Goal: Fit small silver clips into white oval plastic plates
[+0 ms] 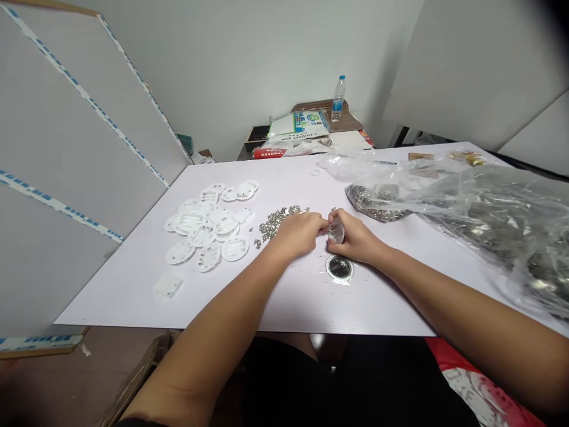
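Note:
My right hand [351, 236] is closed round the edge of a small round white plastic piece with slots [336, 231], held tilted above the table. Against its left side my left hand [302, 232] has its fingers pinched together; what is between them, if anything, is too small to see. Beside the left hand lies a loose pile of small shiny metal parts [278, 220]. A dark round disc with a pale ring [340, 268] rests on the table just below my right hand. Many similar white round pieces [202, 228] lie heaped at the left.
Clear plastic bags [484, 207] of metal parts spread over the right side. A square white piece [168, 286] lies near the front left. A grey partition [89, 136] borders the left edge. Behind the table stand a water bottle [338, 99] and flat packages [302, 123].

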A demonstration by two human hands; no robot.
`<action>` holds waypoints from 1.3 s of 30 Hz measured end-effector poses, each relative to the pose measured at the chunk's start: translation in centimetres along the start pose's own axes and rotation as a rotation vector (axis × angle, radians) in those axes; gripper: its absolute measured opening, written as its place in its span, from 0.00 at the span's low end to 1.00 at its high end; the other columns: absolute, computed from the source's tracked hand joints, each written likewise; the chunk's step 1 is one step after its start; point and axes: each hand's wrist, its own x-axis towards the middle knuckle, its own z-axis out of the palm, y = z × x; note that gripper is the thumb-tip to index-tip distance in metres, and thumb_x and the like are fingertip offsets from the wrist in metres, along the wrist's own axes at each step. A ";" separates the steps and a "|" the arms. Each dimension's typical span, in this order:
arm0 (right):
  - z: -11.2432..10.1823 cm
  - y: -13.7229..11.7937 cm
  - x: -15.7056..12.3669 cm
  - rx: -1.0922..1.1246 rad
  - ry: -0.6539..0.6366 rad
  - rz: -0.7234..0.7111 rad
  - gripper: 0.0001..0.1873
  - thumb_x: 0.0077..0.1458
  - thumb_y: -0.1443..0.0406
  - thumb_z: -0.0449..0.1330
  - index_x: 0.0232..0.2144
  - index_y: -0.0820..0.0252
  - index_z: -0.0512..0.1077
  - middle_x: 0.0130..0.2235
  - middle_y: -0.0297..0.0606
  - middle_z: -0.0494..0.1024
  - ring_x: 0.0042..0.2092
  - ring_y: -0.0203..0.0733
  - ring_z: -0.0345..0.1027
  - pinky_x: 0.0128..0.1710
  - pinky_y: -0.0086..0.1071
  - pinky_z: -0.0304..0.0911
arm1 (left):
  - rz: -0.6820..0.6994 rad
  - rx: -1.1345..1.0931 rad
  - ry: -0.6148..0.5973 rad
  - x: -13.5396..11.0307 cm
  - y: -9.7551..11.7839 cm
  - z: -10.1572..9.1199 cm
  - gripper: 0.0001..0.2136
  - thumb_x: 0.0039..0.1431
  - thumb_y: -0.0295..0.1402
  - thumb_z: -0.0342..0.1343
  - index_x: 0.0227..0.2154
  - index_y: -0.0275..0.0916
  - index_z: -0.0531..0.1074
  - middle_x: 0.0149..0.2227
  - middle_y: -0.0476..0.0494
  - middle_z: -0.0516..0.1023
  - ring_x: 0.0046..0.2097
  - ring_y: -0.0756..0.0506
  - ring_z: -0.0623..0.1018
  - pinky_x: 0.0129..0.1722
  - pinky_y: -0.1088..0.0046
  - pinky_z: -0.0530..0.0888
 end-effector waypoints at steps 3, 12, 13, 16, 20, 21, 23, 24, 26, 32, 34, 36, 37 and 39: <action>0.0 0.0 0.1 -0.002 0.003 0.001 0.20 0.45 0.67 0.60 0.40 0.56 0.58 0.37 0.37 0.69 0.35 0.43 0.63 0.34 0.35 0.58 | 0.003 -0.006 0.004 0.0 0.0 0.1 0.08 0.59 0.27 0.49 0.31 0.41 0.73 0.34 0.45 0.75 0.36 0.47 0.69 0.36 0.67 0.61; -0.4 -0.2 -0.1 0.008 -0.003 0.010 0.20 0.46 0.67 0.60 0.42 0.56 0.59 0.39 0.38 0.70 0.35 0.43 0.64 0.35 0.35 0.59 | 0.033 0.073 -0.035 -1.3 -0.7 -1.6 0.14 0.62 0.30 0.47 0.43 0.50 0.77 0.34 0.44 0.73 0.37 0.46 0.70 0.37 0.68 0.63; -0.4 -0.2 -0.1 0.011 -0.003 0.007 0.20 0.46 0.67 0.60 0.43 0.56 0.59 0.39 0.38 0.70 0.36 0.43 0.64 0.35 0.35 0.60 | 0.016 0.082 -0.036 -1.4 -0.8 -1.8 0.16 0.62 0.29 0.47 0.46 0.52 0.76 0.34 0.45 0.73 0.37 0.46 0.70 0.38 0.68 0.63; -0.4 -0.2 -0.1 0.013 -0.016 -0.019 0.20 0.46 0.67 0.60 0.43 0.56 0.60 0.40 0.38 0.70 0.37 0.44 0.64 0.37 0.36 0.60 | -0.022 0.057 -0.015 -1.5 -1.0 -2.1 0.18 0.63 0.31 0.46 0.50 0.54 0.74 0.35 0.46 0.74 0.38 0.46 0.71 0.40 0.68 0.65; -0.2 -0.3 -0.1 -0.001 -0.005 -0.027 0.20 0.46 0.67 0.60 0.42 0.55 0.59 0.40 0.38 0.70 0.37 0.44 0.64 0.37 0.36 0.60 | 0.032 -0.011 -0.013 -1.2 -0.8 -1.8 0.16 0.66 0.35 0.45 0.47 0.52 0.76 0.39 0.46 0.77 0.41 0.45 0.72 0.42 0.67 0.66; -0.2 -0.2 -0.1 -0.002 -0.003 -0.027 0.20 0.46 0.67 0.60 0.42 0.55 0.59 0.40 0.38 0.70 0.37 0.44 0.64 0.37 0.36 0.60 | 0.044 -0.015 -0.019 -1.1 -0.8 -1.7 0.15 0.65 0.36 0.45 0.46 0.52 0.76 0.39 0.46 0.77 0.41 0.45 0.72 0.42 0.67 0.66; -0.2 -0.2 -0.1 -0.005 -0.003 -0.031 0.20 0.46 0.67 0.60 0.42 0.55 0.59 0.40 0.37 0.70 0.37 0.43 0.64 0.37 0.35 0.60 | 0.055 -0.003 -0.033 -1.0 -0.8 -1.4 0.15 0.65 0.35 0.45 0.44 0.52 0.77 0.37 0.46 0.78 0.40 0.45 0.72 0.41 0.67 0.66; -0.2 -0.2 -0.1 -0.007 -0.003 -0.033 0.20 0.46 0.67 0.60 0.42 0.56 0.59 0.40 0.37 0.70 0.37 0.43 0.64 0.37 0.35 0.60 | 0.057 0.006 -0.035 -1.0 -0.8 -1.3 0.15 0.65 0.35 0.45 0.43 0.52 0.77 0.37 0.46 0.78 0.39 0.45 0.72 0.41 0.67 0.66; -0.2 -0.2 -0.1 -0.014 -0.003 -0.035 0.20 0.46 0.67 0.60 0.42 0.56 0.59 0.39 0.37 0.69 0.36 0.43 0.64 0.36 0.35 0.60 | 0.059 0.016 -0.036 -0.9 -0.9 -1.2 0.15 0.65 0.35 0.44 0.42 0.51 0.78 0.36 0.46 0.77 0.39 0.45 0.72 0.40 0.67 0.66; -0.2 -0.3 -0.1 -0.043 -0.010 -0.041 0.20 0.46 0.67 0.60 0.42 0.56 0.59 0.40 0.39 0.69 0.38 0.44 0.64 0.36 0.35 0.60 | 0.022 -0.001 -0.042 -0.9 -0.8 -1.0 0.14 0.64 0.34 0.46 0.39 0.48 0.78 0.32 0.44 0.76 0.39 0.45 0.72 0.42 0.67 0.66; -0.2 -0.4 -0.1 -0.051 -0.013 -0.040 0.20 0.45 0.68 0.60 0.41 0.56 0.59 0.40 0.39 0.70 0.38 0.44 0.65 0.36 0.35 0.60 | 0.001 -0.017 -0.043 -0.9 -0.6 -1.2 0.13 0.63 0.35 0.47 0.38 0.46 0.78 0.30 0.44 0.74 0.39 0.45 0.72 0.43 0.66 0.66; -0.2 -0.4 -0.1 -0.060 -0.015 -0.041 0.20 0.45 0.68 0.60 0.41 0.56 0.59 0.40 0.39 0.69 0.38 0.45 0.65 0.36 0.36 0.60 | -0.015 0.009 -0.051 -0.8 -0.1 -1.4 0.12 0.63 0.34 0.48 0.35 0.44 0.78 0.29 0.43 0.74 0.39 0.45 0.72 0.43 0.67 0.66; -0.1 -0.5 -0.1 -0.064 -0.015 -0.042 0.20 0.45 0.69 0.60 0.41 0.56 0.59 0.40 0.39 0.69 0.38 0.45 0.65 0.36 0.36 0.61 | -0.026 0.046 -0.059 -0.8 0.2 -1.6 0.12 0.62 0.33 0.48 0.34 0.43 0.78 0.30 0.43 0.74 0.38 0.45 0.72 0.43 0.67 0.66; -0.1 -0.5 -0.1 -0.065 -0.017 -0.042 0.20 0.45 0.69 0.60 0.42 0.56 0.59 0.40 0.39 0.69 0.39 0.45 0.65 0.37 0.36 0.61 | -0.056 0.150 -0.084 -0.6 0.8 -1.9 0.10 0.60 0.30 0.50 0.32 0.42 0.78 0.31 0.42 0.75 0.36 0.45 0.73 0.40 0.68 0.66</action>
